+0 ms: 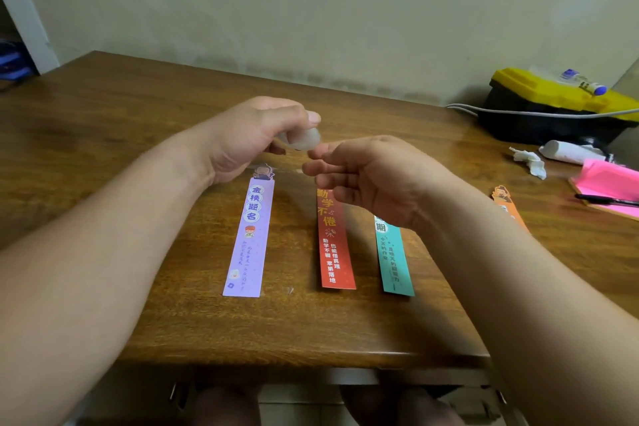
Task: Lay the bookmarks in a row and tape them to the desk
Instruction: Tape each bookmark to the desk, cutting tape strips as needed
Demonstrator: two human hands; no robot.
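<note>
Several bookmarks lie side by side on the brown wooden desk (pixel 103 135): a purple bookmark (pixel 247 239), a red bookmark (pixel 333 245), a teal bookmark (pixel 394 259) and an orange bookmark (pixel 508 206) farther right. My left hand (pixel 249 135) hovers above the purple bookmark's top and grips a small roll of clear tape (pixel 302 141). My right hand (pixel 366 176) is just right of the roll, with thumb and forefinger pinched at its edge. It covers the tops of the red and teal bookmarks. My right forearm hides most of the orange one.
A black and yellow toolbox (pixel 553 107) with a glue tube (pixel 584 81) on top stands at the back right, with a white cable (pixel 484 110) across it. Crumpled tissue (pixel 532 162), a white roll (pixel 570 152), pink paper (pixel 612 180) and a black pen (pixel 605 200) lie at the right edge.
</note>
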